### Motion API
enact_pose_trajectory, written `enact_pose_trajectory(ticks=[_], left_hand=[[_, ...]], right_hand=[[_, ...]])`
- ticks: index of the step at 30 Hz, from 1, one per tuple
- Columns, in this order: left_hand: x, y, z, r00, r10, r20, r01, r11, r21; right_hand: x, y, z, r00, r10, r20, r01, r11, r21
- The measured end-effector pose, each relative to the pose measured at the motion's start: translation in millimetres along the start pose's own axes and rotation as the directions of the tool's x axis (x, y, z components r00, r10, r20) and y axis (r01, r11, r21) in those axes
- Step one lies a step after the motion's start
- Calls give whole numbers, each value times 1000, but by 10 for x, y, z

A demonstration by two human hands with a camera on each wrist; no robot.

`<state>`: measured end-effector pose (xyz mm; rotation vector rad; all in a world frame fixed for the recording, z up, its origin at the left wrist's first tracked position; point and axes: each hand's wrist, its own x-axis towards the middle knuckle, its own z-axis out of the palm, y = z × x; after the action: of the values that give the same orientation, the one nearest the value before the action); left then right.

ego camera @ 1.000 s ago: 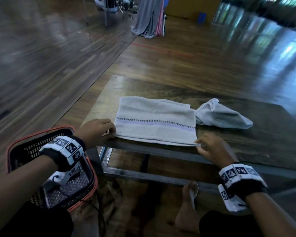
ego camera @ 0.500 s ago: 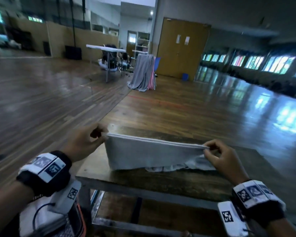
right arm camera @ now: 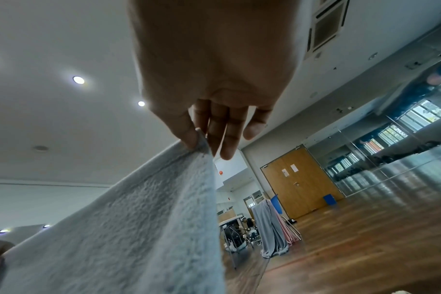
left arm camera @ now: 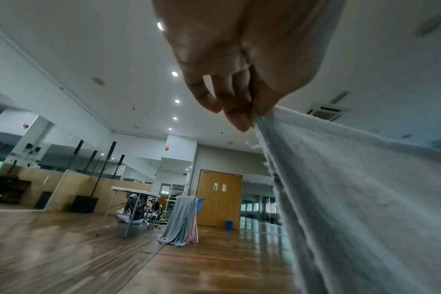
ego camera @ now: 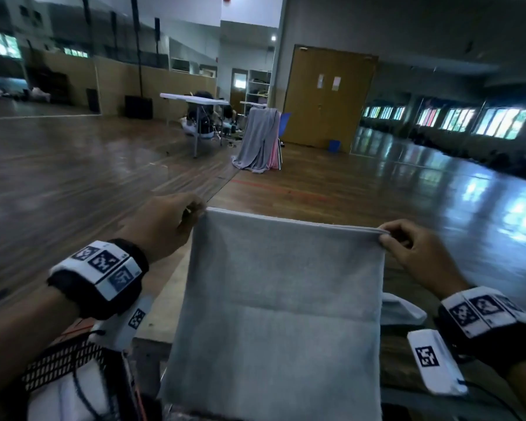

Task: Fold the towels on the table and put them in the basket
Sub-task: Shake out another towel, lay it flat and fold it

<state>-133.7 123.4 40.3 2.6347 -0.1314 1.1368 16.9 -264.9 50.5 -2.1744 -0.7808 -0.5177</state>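
Observation:
A pale grey towel (ego camera: 280, 299) hangs upright in front of me, held by its two top corners above the dark wooden table (ego camera: 176, 299). My left hand (ego camera: 192, 212) pinches the top left corner; in the left wrist view the left hand (left arm camera: 252, 117) nips the towel (left arm camera: 353, 189) between thumb and fingers. My right hand (ego camera: 384, 235) pinches the top right corner, and the right wrist view shows the right hand (right arm camera: 202, 143) on the towel (right arm camera: 139, 228). A second white towel (ego camera: 401, 311) peeks out behind the right edge. The basket (ego camera: 61, 360) sits low at the left.
Wide wooden floor stretches ahead. A white folding table (ego camera: 195, 100) with people sitting under it stands far off, beside a chair draped in grey cloth (ego camera: 260, 138). Wooden double doors (ego camera: 328, 95) close the back wall.
The towel lay folded flat on the table a second ago. Both hands have lifted it by its near corners, so it now hangs full length, and my view has tilted upward.

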Motion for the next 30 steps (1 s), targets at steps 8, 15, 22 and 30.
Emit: enact_pose_trajectory(ticks=[8,15,22,30], left_hand=[[-393,-275,633,996,-49,78,39,991,126],[-1166,-363,1028,855,-39,517,-83,974,211],[-1395,-370,1205,727,-108,678,-41,979,201],[-1331,-462,1096,920,18,393,-72,990,124]], right_hand=[[-145,498,694,996,86,9,-85,996,-14],[-967,925,1191,944,12,330,82,960,-268],[-1261,1037,1325,854,79,514,106,941,-320],[-1127,982,1216,969,-46,244,123,942,-311]])
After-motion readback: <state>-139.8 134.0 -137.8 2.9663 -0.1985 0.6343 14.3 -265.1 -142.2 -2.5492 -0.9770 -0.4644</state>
